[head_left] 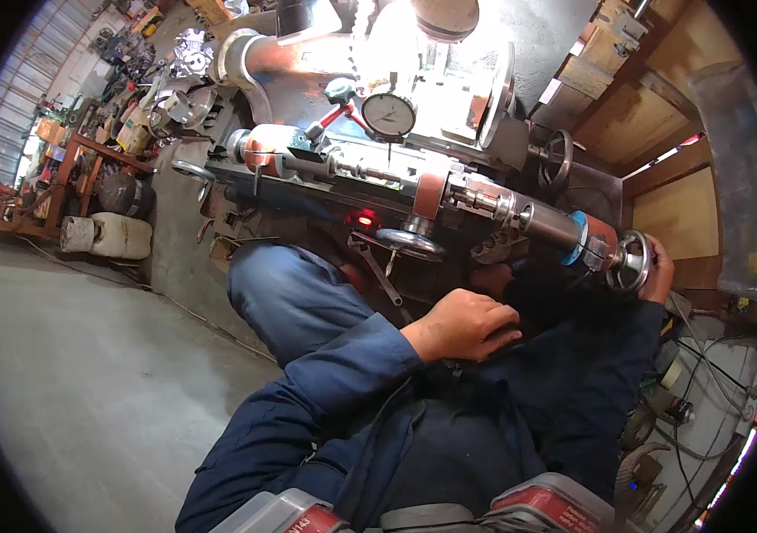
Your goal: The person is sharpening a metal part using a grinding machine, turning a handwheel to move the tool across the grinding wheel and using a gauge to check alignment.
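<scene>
My right hand (659, 272) is closed on the rim of a shiny metal handwheel (630, 260) at the right end of a grinding machine. My left hand (467, 325) hangs over my lap, its fingers loosely curled with nothing visible in them. Beyond the hands, a slim stepped metal shaft (374, 171) lies along the machine between an orange-banded head on the left and a tailstock (547, 224) on the right. Above the shaft stands a round white dial gauge (388, 115) on a red-and-black holder (336, 108). Its lower tip comes down near the shaft; contact is unclear.
A second handwheel (410, 242) juts toward my knees, with a wrench (377, 269) below it. Behind the shaft is a large round wheel guard (497, 96). Wooden boards (681, 195) rise at the right. A pale gas cylinder (121, 235) lies at the left. Cables (707, 373) hang at lower right.
</scene>
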Motion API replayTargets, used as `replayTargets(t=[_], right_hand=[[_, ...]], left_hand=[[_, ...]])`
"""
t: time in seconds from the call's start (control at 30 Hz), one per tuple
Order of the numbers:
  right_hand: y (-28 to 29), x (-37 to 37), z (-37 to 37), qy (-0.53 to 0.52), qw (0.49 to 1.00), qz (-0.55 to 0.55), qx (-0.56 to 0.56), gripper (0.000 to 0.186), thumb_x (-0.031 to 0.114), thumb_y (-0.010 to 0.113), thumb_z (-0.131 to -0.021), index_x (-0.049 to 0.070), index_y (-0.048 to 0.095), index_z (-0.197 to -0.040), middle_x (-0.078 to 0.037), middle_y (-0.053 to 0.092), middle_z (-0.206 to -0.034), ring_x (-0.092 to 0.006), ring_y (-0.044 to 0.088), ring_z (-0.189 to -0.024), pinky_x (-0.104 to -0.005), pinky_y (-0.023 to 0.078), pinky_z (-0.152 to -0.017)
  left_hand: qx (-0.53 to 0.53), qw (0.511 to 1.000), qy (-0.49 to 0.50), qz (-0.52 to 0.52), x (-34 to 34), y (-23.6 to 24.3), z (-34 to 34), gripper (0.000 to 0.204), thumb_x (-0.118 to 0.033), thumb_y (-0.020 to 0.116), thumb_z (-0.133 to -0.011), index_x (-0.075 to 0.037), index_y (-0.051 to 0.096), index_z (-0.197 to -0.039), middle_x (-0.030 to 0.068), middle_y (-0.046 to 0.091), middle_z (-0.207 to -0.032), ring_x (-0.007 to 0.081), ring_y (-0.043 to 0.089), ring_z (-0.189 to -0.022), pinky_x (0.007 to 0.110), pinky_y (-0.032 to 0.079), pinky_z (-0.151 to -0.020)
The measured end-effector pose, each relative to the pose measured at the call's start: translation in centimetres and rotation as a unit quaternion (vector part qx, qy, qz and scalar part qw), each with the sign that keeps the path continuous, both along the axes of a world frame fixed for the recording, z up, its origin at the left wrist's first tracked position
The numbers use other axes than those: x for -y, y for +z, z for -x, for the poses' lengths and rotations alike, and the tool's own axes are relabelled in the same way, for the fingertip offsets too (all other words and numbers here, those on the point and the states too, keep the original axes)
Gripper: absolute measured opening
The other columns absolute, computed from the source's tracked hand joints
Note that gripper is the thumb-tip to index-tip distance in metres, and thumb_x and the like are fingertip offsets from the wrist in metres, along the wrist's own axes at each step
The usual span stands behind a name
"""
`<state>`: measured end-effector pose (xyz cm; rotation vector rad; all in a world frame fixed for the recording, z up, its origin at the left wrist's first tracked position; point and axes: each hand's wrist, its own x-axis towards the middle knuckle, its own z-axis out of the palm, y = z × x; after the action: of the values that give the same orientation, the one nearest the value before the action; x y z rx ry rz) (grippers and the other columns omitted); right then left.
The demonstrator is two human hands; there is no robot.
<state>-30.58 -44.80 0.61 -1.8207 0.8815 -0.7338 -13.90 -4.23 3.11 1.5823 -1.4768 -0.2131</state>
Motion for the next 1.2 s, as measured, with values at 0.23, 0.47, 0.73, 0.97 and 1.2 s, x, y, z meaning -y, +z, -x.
replayTargets(t=[0.23,0.47,0.73,0.97,1.2], right_hand=[[-1.0,-2.3,3.3,0.118,0.976,-0.009,-0.183,0.021,0.008,0.059,-0.088,-0.001,0.067,-0.106,-0.007,0.068,-0.096,-0.0146,0.063,-0.087,-0.0307,0.050,-0.078],[6.9,-7.4,5.0,0.119,0.960,0.101,-0.233,0.020,0.013,0.063,-0.090,-0.001,0.065,-0.105,-0.008,0.068,-0.095,-0.0145,0.061,-0.086,-0.0311,0.048,-0.078],[6.7,-5.5,-0.8,0.023,0.980,0.169,-0.098,0.024,0.020,0.059,-0.097,-0.002,0.067,-0.101,-0.006,0.068,-0.091,-0.0153,0.061,-0.087,-0.0311,0.048,-0.080],[0.9,-1.8,1.8,0.164,0.951,0.093,-0.246,0.019,0.014,0.060,-0.092,-0.002,0.069,-0.098,-0.008,0.070,-0.098,-0.0132,0.062,-0.087,-0.0307,0.049,-0.080],[9.4,-5.0,1.8,0.161,0.950,0.143,-0.226,0.023,0.005,0.070,-0.078,-0.003,0.069,-0.100,-0.012,0.071,-0.092,-0.0182,0.065,-0.085,-0.0321,0.049,-0.078]], left_hand=[[-0.003,1.000,0.031,0.005,-0.2,0.0,-1.3,0.018,-0.023,0.073,-0.082,-0.008,0.065,-0.088,0.0089,0.067,-0.077,0.0260,0.067,-0.070,0.036,0.053,-0.061],[-0.014,0.998,0.065,0.013,-0.5,-0.1,-1.8,0.018,-0.022,0.073,-0.082,-0.008,0.065,-0.089,0.0089,0.069,-0.081,0.0260,0.068,-0.072,0.035,0.054,-0.064],[-0.018,0.996,0.064,0.050,-0.4,0.0,-1.3,0.022,-0.017,0.076,-0.078,-0.006,0.065,-0.093,0.0101,0.069,-0.087,0.0270,0.068,-0.075,0.034,0.055,-0.065],[0.135,0.907,0.294,0.269,-1.9,2.7,-6.7,0.029,-0.012,0.077,-0.075,-0.007,0.063,-0.100,0.0081,0.063,-0.090,0.0257,0.063,-0.077,0.035,0.053,-0.065],[0.176,0.833,0.500,0.156,-9.6,5.1,-17.4,0.033,-0.013,0.059,-0.091,0.004,0.056,-0.118,0.0190,0.058,-0.123,0.0338,0.053,-0.116,0.042,0.034,-0.106]])
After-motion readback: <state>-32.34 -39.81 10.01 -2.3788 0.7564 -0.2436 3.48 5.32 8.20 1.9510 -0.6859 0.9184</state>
